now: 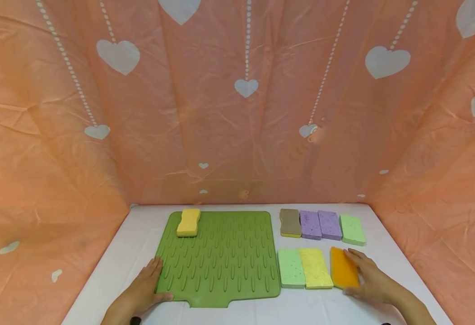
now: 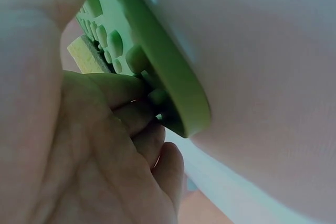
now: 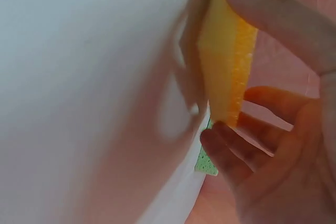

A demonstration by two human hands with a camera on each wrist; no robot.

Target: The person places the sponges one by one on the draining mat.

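Note:
On the white table, my left hand (image 1: 142,286) rests at the left edge of a green ridged mat (image 1: 225,271), fingertips over its raised bumps in the left wrist view. A yellow sponge (image 1: 188,222) with a waisted shape lies on the mat's far left corner. To the right of the mat, my right hand (image 1: 369,277) holds an orange sponge (image 1: 344,267) by its edges. Thumb and fingertips stand on different sides of this sponge (image 3: 228,56) in the right wrist view. Close beside it lie a yellow sponge (image 1: 315,268) and a light green sponge (image 1: 291,268), side by side.
Behind these is a row with a grey-topped sponge (image 1: 290,222), two purple sponges (image 1: 310,224) and another light green sponge (image 1: 352,229). An orange curtain (image 1: 245,135) with white hearts encloses the table's back and sides.

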